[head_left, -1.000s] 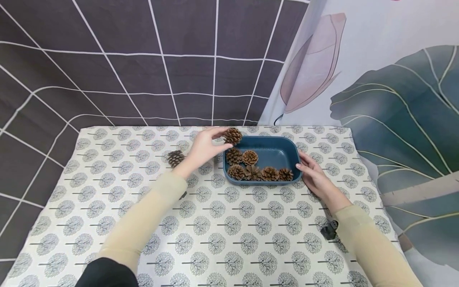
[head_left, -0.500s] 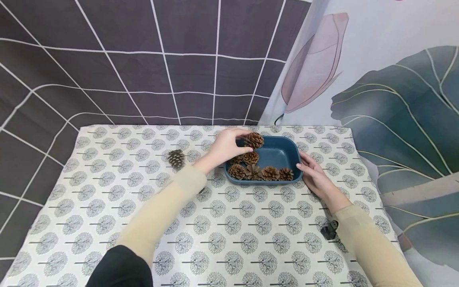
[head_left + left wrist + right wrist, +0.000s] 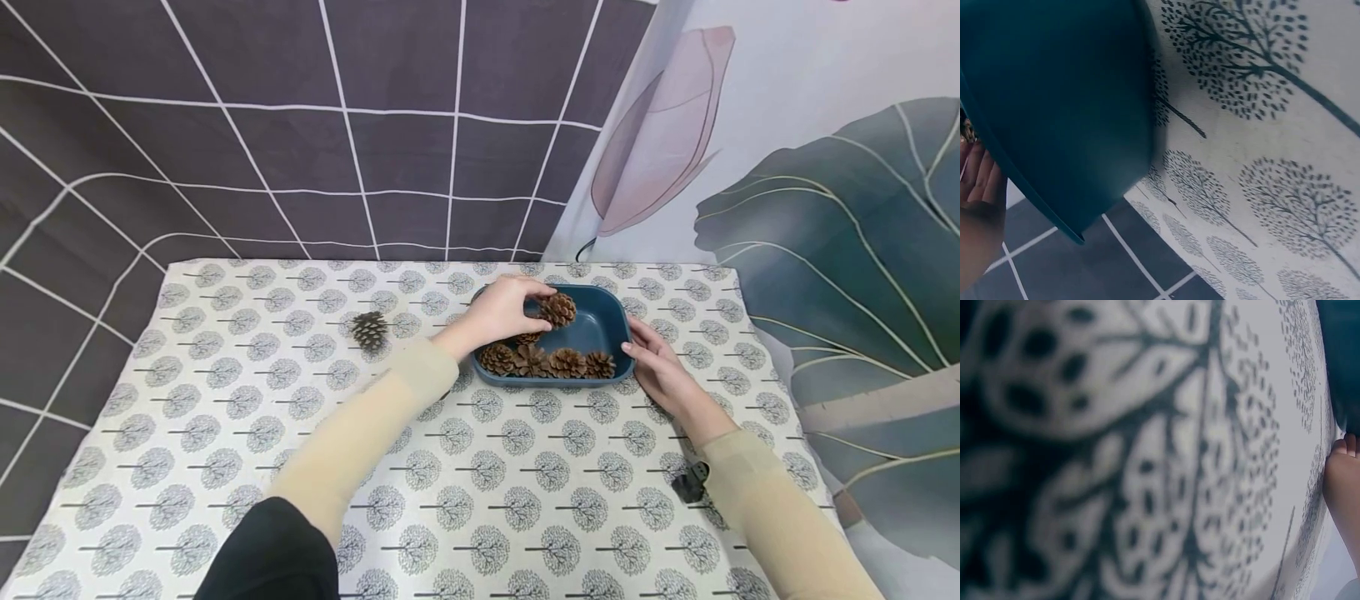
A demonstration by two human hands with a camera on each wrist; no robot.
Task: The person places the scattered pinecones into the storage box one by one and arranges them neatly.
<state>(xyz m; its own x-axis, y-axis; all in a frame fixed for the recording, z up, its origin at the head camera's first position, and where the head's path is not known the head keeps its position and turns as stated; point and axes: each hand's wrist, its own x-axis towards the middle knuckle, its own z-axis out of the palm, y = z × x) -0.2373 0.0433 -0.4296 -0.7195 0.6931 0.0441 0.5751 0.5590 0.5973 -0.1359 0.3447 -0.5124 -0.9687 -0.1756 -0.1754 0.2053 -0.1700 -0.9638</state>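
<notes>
My left hand reaches over the left part of a dark blue rectangular container and grips a brown pine cone between thumb and fingers. The held cone is above the container's inside, towards the back; whether it touches the bottom I cannot tell. Several pine cones lie along the container's near wall, and others are partly hidden under my left hand. My right hand holds the container's right end, thumb at the rim. In the left wrist view the container wall fills much of the picture beside the left hand.
One more pine cone lies on the tree-patterned tablecloth, left of the container. A dark tiled-pattern backdrop stands behind the table, with a printed curtain on the right. A small black device sits by the right wrist.
My left hand has moved to the right with the pine cone, from the container's back left corner to over its inside. My right hand and the container have stayed in place.
</notes>
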